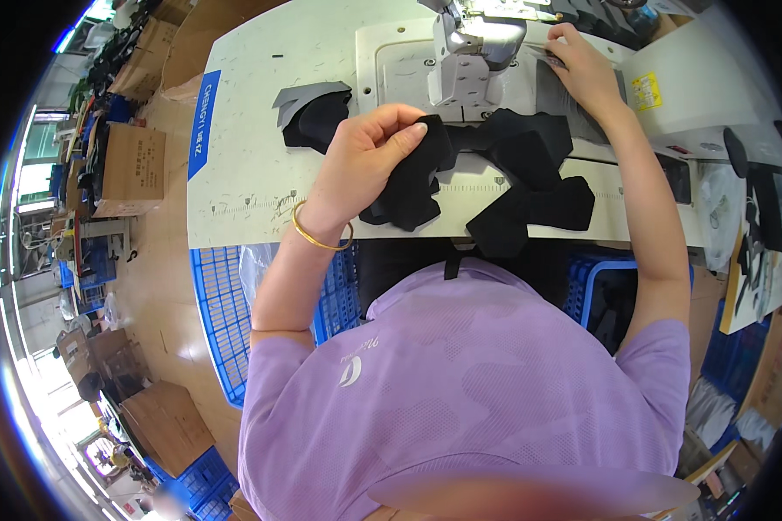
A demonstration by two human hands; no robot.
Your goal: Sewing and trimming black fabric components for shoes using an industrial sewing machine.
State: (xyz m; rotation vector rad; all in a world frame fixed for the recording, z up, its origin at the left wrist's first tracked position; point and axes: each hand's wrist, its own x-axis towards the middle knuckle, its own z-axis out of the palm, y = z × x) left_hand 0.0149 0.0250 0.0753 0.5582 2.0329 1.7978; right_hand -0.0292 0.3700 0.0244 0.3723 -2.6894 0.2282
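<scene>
My left hand (369, 156) pinches the upper edge of a black fabric piece (419, 187) between thumb and fingers. That piece hangs over the front of the table, and more black cut pieces (530, 152) lie joined or overlapping to its right. My right hand (586, 74) reaches past the sewing machine head (473, 69), its bent fingers at the far edge of a dark grey fabric piece (573, 108). The fingertips seem closed on that edge, though their grip is partly hidden. Left of my left hand sits a small pile of black and grey pieces (317, 113).
The white machine table (243, 165) carries scattered thread bits. A white machine housing (712, 95) stands at the right. Blue plastic baskets (222, 313) are below the front edge on both sides. Cardboard boxes (130, 169) stand on the floor at left. Dark pieces (599, 22) lie at the back right.
</scene>
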